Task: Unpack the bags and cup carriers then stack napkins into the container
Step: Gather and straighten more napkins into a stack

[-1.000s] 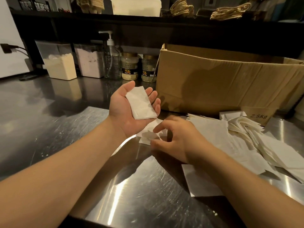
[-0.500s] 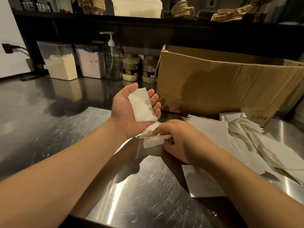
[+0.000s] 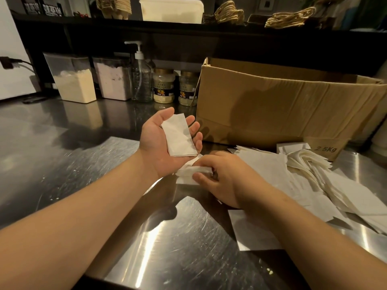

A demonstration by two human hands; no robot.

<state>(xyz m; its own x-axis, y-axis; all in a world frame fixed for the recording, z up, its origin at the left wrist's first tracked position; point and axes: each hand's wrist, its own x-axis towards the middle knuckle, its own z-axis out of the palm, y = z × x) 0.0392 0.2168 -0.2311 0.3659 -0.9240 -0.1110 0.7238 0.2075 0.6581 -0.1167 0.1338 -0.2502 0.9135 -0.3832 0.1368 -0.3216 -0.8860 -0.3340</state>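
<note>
The right hand (image 3: pixel 222 176) now pinches a napkin (image 3: pixel 193 171) off the counter (image 3: pixel 62 160) — a moment ago its fingers were only reaching for it. The left hand (image 3: pixel 165 141) stays flat and wide, palm up, with a small stack (image 3: pixel 179 136) lying on it. So one more napkin looks ready to go on top. The big pile (image 3: pixel 297 174) still lies near the counter's right edge, in front of the box (image 3: pixel 282 109) — plenty is left to gather. I cannot see the container they go into.

Steel counter (image 3: pixel 62 164): cardboard box (image 3: pixel 282 109), loose napkins (image 3: pixel 303 176), 2 powder bins (image 3: pixel 75 80), pump bottle (image 3: pixel 141 78), 2 jars (image 3: pixel 164 85).
</note>
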